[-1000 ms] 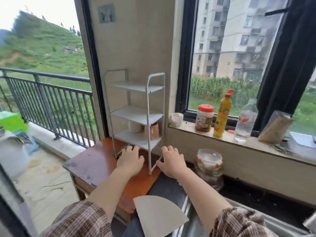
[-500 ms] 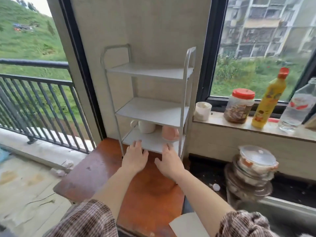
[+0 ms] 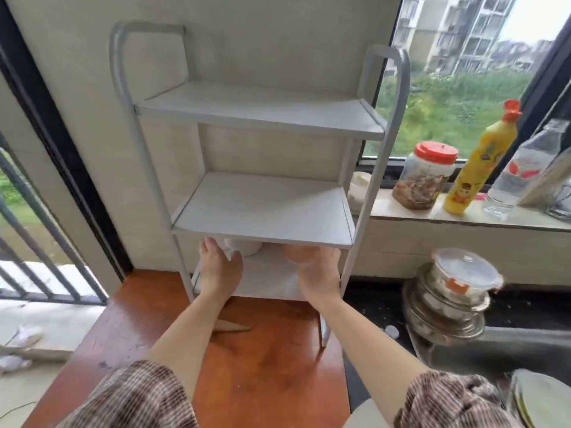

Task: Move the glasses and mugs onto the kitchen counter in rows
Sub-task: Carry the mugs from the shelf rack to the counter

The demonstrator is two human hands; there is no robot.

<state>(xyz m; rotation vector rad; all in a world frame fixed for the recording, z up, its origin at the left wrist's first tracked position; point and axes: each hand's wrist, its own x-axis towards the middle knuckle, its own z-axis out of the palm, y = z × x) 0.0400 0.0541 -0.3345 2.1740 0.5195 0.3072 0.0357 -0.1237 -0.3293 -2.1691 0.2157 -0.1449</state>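
A white three-tier rack [image 3: 375, 180] stands on a reddish-brown table [image 3: 272, 359]. On its bottom shelf sit a white mug [image 3: 247, 247] on the left and a pink mug [image 3: 293, 252] on the right, both half hidden under the middle shelf. My left hand [image 3: 220, 268] reaches onto the bottom shelf, with its thumb and fingers on either side of the white mug. My right hand [image 3: 318, 268] is at the pink mug, its fingers curled over it. The fingertips are hidden or blurred, so I cannot tell whether either hand grips its mug.
A windowsill to the right holds a small white cup [image 3: 360, 189], a red-lidded jar [image 3: 425, 177], a yellow bottle [image 3: 477, 168] and a clear water bottle [image 3: 525, 171]. Stacked pots with a lidded container [image 3: 454, 295] sit on the dark counter [image 3: 370, 307]. A balcony railing [image 3: 37, 242] is at left.
The view has moved closer to the rack. Both hands went forward from the table in front of the rack onto its bottom shelf, up to the two mugs.
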